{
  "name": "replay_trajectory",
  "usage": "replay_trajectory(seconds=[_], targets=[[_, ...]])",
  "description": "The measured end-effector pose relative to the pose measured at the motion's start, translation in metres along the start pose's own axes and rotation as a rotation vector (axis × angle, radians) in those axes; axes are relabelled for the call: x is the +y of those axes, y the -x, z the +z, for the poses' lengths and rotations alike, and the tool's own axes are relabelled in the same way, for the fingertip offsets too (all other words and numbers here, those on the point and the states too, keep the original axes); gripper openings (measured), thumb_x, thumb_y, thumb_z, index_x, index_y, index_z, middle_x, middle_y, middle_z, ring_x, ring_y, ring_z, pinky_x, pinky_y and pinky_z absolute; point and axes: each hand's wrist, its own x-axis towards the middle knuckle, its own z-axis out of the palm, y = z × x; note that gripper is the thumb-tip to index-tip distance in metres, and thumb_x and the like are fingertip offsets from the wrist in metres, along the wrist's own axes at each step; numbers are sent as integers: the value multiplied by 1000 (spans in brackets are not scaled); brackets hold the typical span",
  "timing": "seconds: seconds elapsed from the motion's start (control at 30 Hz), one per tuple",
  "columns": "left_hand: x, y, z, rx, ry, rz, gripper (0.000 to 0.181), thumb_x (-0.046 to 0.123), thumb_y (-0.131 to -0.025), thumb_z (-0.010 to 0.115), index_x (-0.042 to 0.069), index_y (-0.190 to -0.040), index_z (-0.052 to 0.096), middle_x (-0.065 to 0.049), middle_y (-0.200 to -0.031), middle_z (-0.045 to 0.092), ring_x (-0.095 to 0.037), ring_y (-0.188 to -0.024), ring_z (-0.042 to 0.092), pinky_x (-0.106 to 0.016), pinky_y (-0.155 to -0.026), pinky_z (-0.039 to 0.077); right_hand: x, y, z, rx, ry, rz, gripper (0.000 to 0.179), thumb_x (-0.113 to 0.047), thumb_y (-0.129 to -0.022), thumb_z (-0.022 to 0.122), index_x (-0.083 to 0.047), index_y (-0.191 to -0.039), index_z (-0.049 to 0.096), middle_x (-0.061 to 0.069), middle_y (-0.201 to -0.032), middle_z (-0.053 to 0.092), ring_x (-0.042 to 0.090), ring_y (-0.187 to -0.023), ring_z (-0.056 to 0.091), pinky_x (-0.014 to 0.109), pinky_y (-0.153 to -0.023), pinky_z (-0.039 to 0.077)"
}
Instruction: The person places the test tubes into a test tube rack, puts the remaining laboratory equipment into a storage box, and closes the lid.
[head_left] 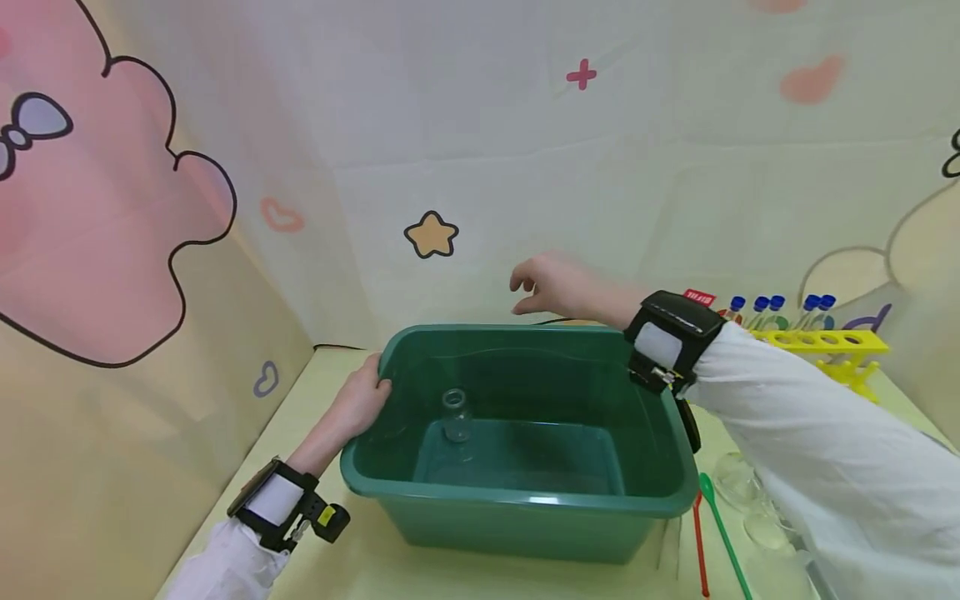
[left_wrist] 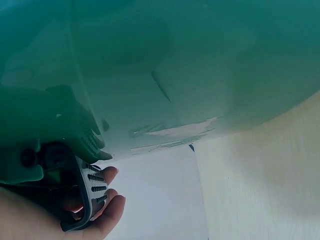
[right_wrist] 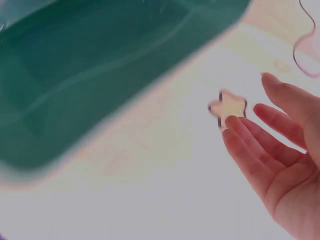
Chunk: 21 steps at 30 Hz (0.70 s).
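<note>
A large green plastic tub (head_left: 525, 529) stands on the table in front of me. Inside it, toward the left, a small clear glass jar (head_left: 456, 421) stands upright on the bottom. My left hand (head_left: 362, 398) holds the tub's left side. The left wrist view shows its fingers (left_wrist: 111, 217) curled round a grey and black handle (left_wrist: 95, 187) there. Above the far rim, my right hand (head_left: 558, 287) hovers with loosely bent fingers and nothing in them. In the right wrist view that hand (right_wrist: 285, 155) is apart from the tub's edge.
At the back right stands a yellow rack (head_left: 821, 342) with several blue-capped tubes (head_left: 759, 308). Right of the tub lie a red stirrer (head_left: 701, 542), a green spoon (head_left: 723, 529) and clear glass dishes (head_left: 738, 482), partly behind my right sleeve. A cartoon-printed cloth (head_left: 487, 167) hangs behind.
</note>
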Motion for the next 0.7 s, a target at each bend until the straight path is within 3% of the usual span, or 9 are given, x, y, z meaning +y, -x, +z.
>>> replay_trajectory(seconds=[0.33,0.57,0.7], targets=[[-5,4,-3,7,-4,-2,38,-1,-90,37,-16,-125,31,-34,-112,48,-40,-95,53,-49,-80,42,37,45,-49,101,18,64,18,-2,-78,69,5,-94,64,15,-88,63,28,-79,57,37,-69,48],[-5,4,-1,-2,-5,-15,39,-1,-90,36,-16,-126,29,-34,-114,47,-40,-96,52,-50,-80,42,62,78,-58,83,40,163,16,-3,-80,67,6,-94,64,16,-87,63,29,-78,58,39,-68,49],[-3,2,0,1,-12,-17,39,-1,-91,36,-17,-126,29,-34,-114,47,-41,-97,52,-50,-81,41,75,96,-57,36,54,223,7,-3,-81,65,2,-86,66,8,-77,61,23,-66,54,35,-62,48]])
